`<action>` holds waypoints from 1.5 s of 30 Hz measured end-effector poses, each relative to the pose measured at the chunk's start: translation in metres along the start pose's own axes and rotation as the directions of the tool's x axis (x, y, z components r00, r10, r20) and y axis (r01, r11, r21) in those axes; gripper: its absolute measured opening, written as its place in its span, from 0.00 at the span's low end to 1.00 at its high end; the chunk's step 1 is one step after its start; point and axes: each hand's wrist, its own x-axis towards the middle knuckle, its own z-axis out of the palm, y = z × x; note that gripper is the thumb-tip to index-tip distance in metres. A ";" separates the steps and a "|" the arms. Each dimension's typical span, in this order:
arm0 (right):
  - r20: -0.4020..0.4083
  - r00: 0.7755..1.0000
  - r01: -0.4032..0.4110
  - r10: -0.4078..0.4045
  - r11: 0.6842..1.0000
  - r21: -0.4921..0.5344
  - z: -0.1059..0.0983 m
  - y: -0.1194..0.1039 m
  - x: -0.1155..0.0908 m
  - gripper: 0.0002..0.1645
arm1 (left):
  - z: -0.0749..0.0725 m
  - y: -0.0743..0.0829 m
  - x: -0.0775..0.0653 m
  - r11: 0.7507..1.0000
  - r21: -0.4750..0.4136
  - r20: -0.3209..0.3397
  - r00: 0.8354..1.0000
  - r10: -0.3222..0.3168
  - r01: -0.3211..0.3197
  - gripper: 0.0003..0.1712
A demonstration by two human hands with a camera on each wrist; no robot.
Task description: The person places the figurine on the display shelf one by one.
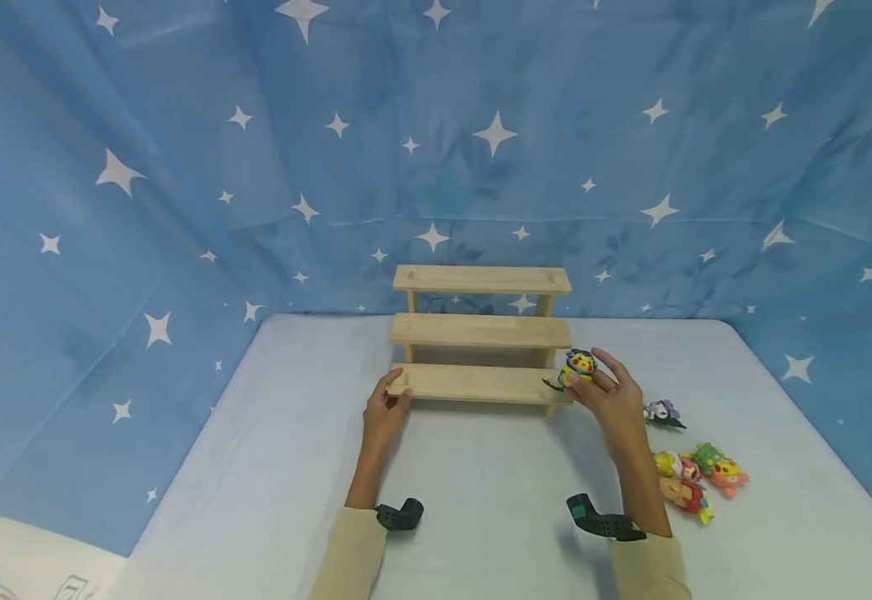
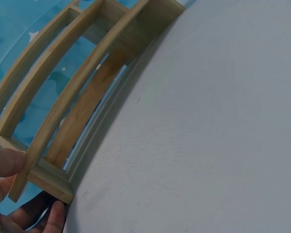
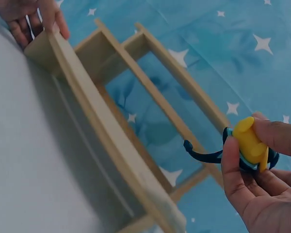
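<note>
A three-step wooden display shelf (image 1: 481, 382) stands against the backdrop. My left hand (image 1: 385, 412) grips the left end of its lowest step; in the left wrist view the thumb (image 2: 7, 162) lies at the board and the other fingers are around the end below. My right hand (image 1: 612, 400) pinches a small yellow figurine (image 1: 578, 365) with a dark blue hood and a long dark tail, raised by the right end of the lowest step. In the right wrist view the figurine's yellow underside (image 3: 250, 141) shows between thumb and fingers.
Right of the right forearm lies a group of colourful figurines (image 1: 706, 471), with a purple-and-white figurine (image 1: 661, 411) farther back. A white cloth (image 1: 473, 483) covers the table. Behind it hangs a blue star-patterned curtain (image 1: 451, 150). Cables lie at the lower left corner.
</note>
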 end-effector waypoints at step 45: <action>0.125 0.866 0.496 -0.484 0.802 -0.334 0.154 -0.046 0.111 0.29 | -0.001 0.000 0.000 1.000 0.021 -0.009 1.000 -0.002 0.002 0.26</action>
